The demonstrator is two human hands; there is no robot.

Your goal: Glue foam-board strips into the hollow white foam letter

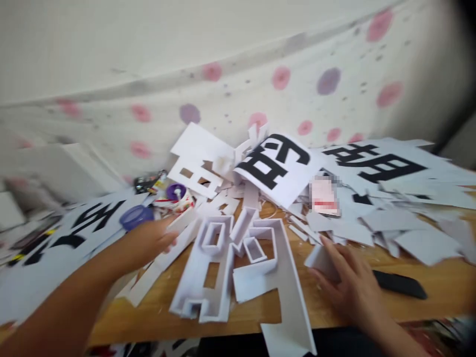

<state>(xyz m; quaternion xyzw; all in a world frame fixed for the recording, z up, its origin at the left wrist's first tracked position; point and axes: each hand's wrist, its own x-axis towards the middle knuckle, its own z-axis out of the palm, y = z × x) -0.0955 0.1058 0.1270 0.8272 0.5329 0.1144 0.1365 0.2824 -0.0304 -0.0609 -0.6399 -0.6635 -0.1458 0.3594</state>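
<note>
Head view: a white hollow letter [195, 267] sits at the front middle of the bench [148, 325], between the two hands, its thin walls standing up around open channels. Its lower right end seems to reach past the bench's front edge – a brush from a forearm there could tip or drag it off, since nothing appears to hold it down. The right hand [345, 277] has its thumb and fingers pinching a small white piece [323, 260]; too hard a squeeze could crease it, and a careless swing could knock the letter's long right wall, which looks easy to bend. The black phone [400, 284] lies just beside that hand and could be shoved by the wrist. For the left hand [165, 238], fingers curled beside a white strip [161, 275], blur means I cannot tell whether it grips anything. Its forearm passes near the purple bowl [136, 217] – a backward pull might catch it. Loose paper scraps [345, 229] crowd the right side, so a small part put down there could easily get lost among them
</note>
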